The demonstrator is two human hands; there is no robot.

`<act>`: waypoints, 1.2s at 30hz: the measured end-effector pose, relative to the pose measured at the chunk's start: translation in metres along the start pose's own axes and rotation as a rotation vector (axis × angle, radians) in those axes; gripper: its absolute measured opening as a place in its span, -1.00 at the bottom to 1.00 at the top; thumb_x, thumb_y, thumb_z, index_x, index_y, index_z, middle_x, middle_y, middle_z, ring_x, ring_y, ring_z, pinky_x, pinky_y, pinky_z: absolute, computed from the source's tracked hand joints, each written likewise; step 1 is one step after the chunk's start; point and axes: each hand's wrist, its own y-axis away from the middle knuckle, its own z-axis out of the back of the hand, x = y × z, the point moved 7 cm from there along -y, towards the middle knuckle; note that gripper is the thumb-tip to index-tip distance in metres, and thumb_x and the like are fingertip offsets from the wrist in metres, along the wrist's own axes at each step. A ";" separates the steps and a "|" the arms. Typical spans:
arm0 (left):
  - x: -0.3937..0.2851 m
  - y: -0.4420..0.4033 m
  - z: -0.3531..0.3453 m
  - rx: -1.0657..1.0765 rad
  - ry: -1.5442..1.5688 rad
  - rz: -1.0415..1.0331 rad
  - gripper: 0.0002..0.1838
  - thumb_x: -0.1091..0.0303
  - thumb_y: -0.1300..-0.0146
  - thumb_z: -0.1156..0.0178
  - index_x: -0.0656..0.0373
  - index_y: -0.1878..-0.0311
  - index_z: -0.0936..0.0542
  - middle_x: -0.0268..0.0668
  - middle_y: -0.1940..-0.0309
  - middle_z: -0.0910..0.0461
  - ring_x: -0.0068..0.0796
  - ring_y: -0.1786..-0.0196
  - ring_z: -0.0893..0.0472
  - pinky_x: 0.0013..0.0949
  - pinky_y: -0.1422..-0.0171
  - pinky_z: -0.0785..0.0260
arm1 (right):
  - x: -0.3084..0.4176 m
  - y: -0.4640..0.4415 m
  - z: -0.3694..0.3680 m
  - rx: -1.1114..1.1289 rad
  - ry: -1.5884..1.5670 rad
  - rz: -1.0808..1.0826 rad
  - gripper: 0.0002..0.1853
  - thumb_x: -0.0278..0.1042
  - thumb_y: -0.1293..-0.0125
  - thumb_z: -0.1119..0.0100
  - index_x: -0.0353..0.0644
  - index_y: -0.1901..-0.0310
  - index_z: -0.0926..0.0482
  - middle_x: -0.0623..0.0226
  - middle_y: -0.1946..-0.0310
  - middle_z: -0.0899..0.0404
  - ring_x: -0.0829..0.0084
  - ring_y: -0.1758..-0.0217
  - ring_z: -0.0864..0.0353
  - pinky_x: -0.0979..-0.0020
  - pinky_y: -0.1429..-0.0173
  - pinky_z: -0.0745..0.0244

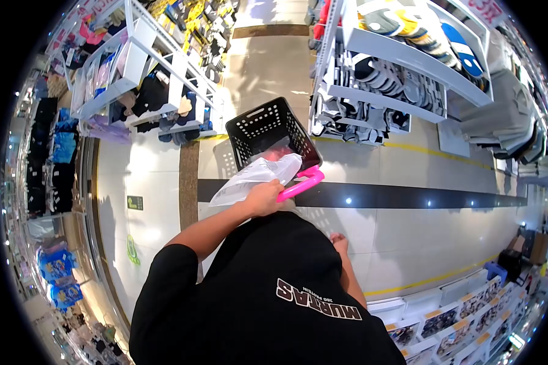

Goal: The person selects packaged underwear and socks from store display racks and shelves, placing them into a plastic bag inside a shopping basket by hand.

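My left hand (265,198) is closed around the pink handle (301,184) of a black perforated shopping basket (237,146). A white plastic bag (256,177) lies against that hand and over the basket's near rim. Inside the basket, something pinkish in clear wrapping (277,151) shows beside the bag. On the other side of my body, my right hand (339,242) hangs low with its fingers curled, away from the basket. Whether it holds anything is hidden.
A white rack (408,103) of socks and folded items stands right of the aisle, another shelf unit (112,76) stands left. White bins (432,298) line the lower right. Grey garments (508,109) hang at the right. The tiled floor (347,164) has dark and yellow strips.
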 end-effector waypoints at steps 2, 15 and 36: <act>-0.001 -0.001 0.008 0.055 0.105 -0.042 -0.52 0.02 -0.22 -0.32 0.22 -0.01 -0.57 -0.11 0.16 -0.47 -0.07 0.06 -0.55 -0.11 -0.05 -0.40 | 0.028 -0.026 -0.007 0.028 0.205 0.186 -0.87 -0.40 -0.32 -0.17 -0.25 0.27 -0.65 0.33 0.45 -0.64 0.48 0.42 -0.58 0.43 0.32 -0.47; 0.074 -0.070 0.130 -0.958 1.338 0.276 -0.63 0.55 -0.32 -0.14 0.25 -0.20 -0.53 -0.26 0.03 -0.59 -0.59 0.16 -0.55 -0.52 0.14 -0.40 | 0.438 -0.011 -0.112 0.380 -0.045 0.552 -0.60 -0.31 -0.28 -0.35 -0.25 -0.10 -0.54 0.31 0.20 -0.65 0.53 0.17 -0.59 0.46 0.02 -0.51; -0.042 -0.135 0.123 -0.934 0.209 0.264 -0.56 0.51 -0.17 -0.31 0.33 -0.14 -0.51 -0.12 -0.02 -0.53 -0.31 -0.08 -0.53 -0.36 -0.18 -0.34 | 0.550 -0.082 -0.061 0.570 0.475 1.067 -0.71 -0.45 -0.14 -0.16 -0.17 0.07 -0.62 0.11 0.18 -0.63 0.07 0.10 -0.64 0.20 0.00 -0.52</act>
